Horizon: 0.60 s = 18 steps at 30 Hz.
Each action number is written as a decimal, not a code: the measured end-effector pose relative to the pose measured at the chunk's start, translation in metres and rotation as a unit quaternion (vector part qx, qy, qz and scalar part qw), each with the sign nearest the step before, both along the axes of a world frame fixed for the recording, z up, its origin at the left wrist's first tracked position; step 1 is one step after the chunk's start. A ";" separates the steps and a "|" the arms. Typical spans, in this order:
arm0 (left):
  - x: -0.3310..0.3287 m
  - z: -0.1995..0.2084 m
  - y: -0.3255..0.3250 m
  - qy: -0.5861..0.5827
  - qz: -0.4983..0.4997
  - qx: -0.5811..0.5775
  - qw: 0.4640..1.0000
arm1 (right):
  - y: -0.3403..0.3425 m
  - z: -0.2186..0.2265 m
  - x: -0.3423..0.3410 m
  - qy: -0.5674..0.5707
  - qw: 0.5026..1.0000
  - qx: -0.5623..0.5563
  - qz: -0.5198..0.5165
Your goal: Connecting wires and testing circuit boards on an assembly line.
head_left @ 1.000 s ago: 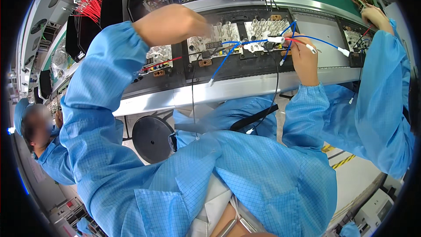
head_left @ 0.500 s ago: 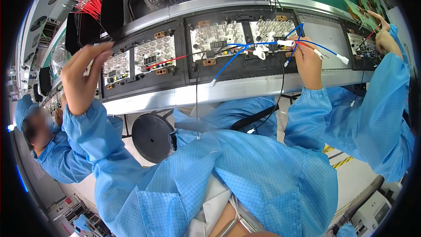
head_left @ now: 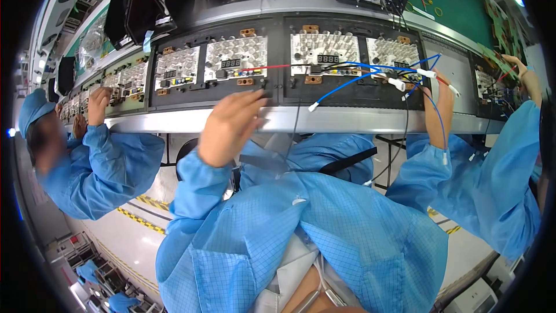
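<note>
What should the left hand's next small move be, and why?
Perhaps reach right for the leftmost white-tipped blue wire: the left hand looks empty, that wire's tip is unheld, and the right hand seems occupied among the white plastic connectors.

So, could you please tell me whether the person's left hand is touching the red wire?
Apart: the head view shows the left hand below the red wire, with black tray visible between fingertips and wire.
</note>
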<state>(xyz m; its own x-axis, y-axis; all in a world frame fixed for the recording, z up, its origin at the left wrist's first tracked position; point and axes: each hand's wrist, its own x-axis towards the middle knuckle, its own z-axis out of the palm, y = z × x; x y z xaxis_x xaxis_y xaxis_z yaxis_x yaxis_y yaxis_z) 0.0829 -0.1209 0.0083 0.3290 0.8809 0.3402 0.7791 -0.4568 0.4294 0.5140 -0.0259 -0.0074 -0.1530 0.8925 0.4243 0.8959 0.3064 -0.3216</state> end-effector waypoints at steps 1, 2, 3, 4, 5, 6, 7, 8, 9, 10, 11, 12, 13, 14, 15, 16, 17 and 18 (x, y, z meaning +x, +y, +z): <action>0.009 -0.013 -0.002 0.009 -0.006 0.006 1.000 | 0.001 -0.005 0.010 -0.017 0.999 0.009 -0.031; 0.019 -0.021 -0.003 0.010 -0.003 -0.014 1.000 | 0.002 -0.007 0.014 -0.003 0.996 -0.054 -0.077; 0.026 -0.027 -0.004 0.011 -0.004 -0.039 0.999 | 0.005 -0.008 0.013 -0.001 0.996 -0.055 -0.071; 0.032 -0.028 -0.006 0.010 0.010 -0.057 0.998 | 0.007 -0.009 0.011 0.048 0.985 -0.131 -0.105; 0.040 -0.027 -0.007 0.007 0.020 -0.069 0.997 | 0.008 -0.007 0.012 0.094 0.965 -0.202 -0.141; 0.045 -0.027 -0.010 0.008 0.024 -0.065 0.998 | 0.008 -0.007 0.012 0.082 0.967 -0.192 -0.144; 0.049 -0.026 -0.012 0.015 0.029 -0.070 0.997 | 0.011 -0.011 0.018 0.083 0.969 -0.188 -0.139; 0.053 -0.028 -0.010 0.020 0.030 -0.078 0.996 | 0.016 -0.020 0.030 0.100 0.973 -0.171 -0.118; 0.056 -0.029 -0.010 0.022 0.035 -0.078 0.996 | 0.022 -0.028 0.040 0.117 0.977 -0.155 -0.093; 0.059 -0.028 -0.010 0.036 0.038 -0.078 0.996 | 0.030 -0.033 0.049 0.126 0.974 -0.170 -0.081; 0.061 -0.029 -0.011 0.050 0.041 -0.078 0.995 | 0.034 -0.034 0.054 0.126 0.974 -0.171 -0.076; 0.064 -0.033 -0.012 0.070 0.048 -0.058 0.995 | 0.037 -0.034 0.059 0.110 0.976 -0.173 -0.074; 0.066 -0.035 -0.012 0.070 0.052 -0.058 0.995 | 0.039 -0.034 0.062 0.094 0.977 -0.175 -0.073; 0.067 -0.038 -0.014 0.063 0.053 -0.056 0.995 | 0.036 -0.034 0.059 0.100 0.980 -0.157 -0.070; 0.069 -0.040 -0.015 0.055 0.054 -0.054 0.996 | 0.036 -0.035 0.059 0.100 0.980 -0.157 -0.064; 0.069 -0.040 -0.016 0.064 0.054 -0.052 0.995 | 0.037 -0.035 0.061 0.095 0.981 -0.155 -0.074; 0.070 -0.041 -0.017 0.064 0.058 -0.052 0.995 | 0.035 -0.036 0.063 0.091 0.980 -0.154 -0.084; 0.071 -0.041 -0.018 0.069 0.060 -0.045 0.995 | 0.035 -0.035 0.065 0.101 0.978 -0.157 -0.092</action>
<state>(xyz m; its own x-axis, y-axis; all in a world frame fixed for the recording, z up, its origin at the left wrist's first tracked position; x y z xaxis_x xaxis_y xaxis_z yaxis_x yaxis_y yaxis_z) 0.1538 -0.1384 -0.0330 0.2585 0.9413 0.2171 0.8795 -0.3223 0.3501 0.5791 0.0093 -0.0428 0.0821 0.9882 0.1294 0.8348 0.0027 -0.5505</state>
